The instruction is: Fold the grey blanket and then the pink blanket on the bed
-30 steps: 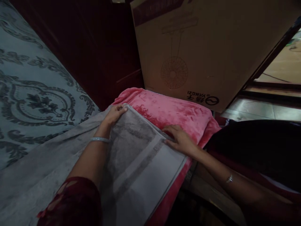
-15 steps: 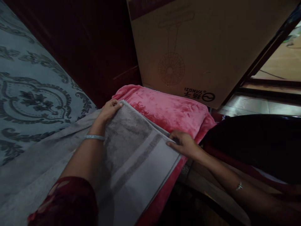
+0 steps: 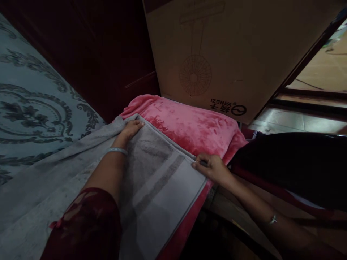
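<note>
One towel point(image 3: 154, 173) lies on the blanket point(image 3: 187, 124), central in my view. My left hand point(image 3: 131, 129) rests at the towel's far left corner; whether its fingers grip, I cannot tell. My right hand point(image 3: 213, 168) pinches the far edge. The carton point(image 3: 233, 54) stands just beyond the blanket, its YANGZI marking inverted.

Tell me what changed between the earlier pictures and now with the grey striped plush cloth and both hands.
The right hand has slid along the edge of the grey striped plush cloth toward its right corner, thumb and fingers drawing closer together there. A bunched fold has risen left of the left hand. The left hand stays near the far corner; the pink plush fabric stays beneath.
</note>
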`<state>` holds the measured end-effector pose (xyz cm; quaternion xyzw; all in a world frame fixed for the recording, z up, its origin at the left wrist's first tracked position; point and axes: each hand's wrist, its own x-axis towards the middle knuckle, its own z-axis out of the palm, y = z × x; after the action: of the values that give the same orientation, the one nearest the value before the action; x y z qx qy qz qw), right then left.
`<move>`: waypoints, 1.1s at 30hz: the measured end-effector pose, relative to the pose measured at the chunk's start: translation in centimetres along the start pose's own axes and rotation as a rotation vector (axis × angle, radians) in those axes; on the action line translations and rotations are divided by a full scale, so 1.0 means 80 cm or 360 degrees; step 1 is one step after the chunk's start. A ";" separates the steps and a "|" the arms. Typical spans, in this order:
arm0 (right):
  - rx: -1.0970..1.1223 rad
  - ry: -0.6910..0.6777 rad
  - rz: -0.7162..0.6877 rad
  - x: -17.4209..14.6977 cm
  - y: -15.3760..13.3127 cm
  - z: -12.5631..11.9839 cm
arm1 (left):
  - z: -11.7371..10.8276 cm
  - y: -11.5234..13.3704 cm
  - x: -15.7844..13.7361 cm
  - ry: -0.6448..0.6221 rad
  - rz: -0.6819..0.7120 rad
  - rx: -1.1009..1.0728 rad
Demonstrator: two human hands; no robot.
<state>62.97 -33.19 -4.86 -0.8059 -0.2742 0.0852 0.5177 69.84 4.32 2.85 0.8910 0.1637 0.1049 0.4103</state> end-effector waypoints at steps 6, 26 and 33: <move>0.0082 -0.0058 0.0007 0.001 -0.004 -0.003 | 0.013 -0.021 0.007 -0.0041 -0.0013 -0.0121; -0.0472 0.0209 -0.0052 -0.026 -0.004 0.018 | 0.043 -0.014 -0.018 0.0127 0.0064 0.1202; -0.0464 0.0230 -0.0050 -0.030 0.005 0.019 | 0.045 -0.019 -0.021 0.0196 0.0030 0.1188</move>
<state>60.51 -33.39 -6.25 -0.8721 -0.2582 -0.0218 0.4150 69.12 2.06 -0.72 0.9727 0.2067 0.0952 0.0458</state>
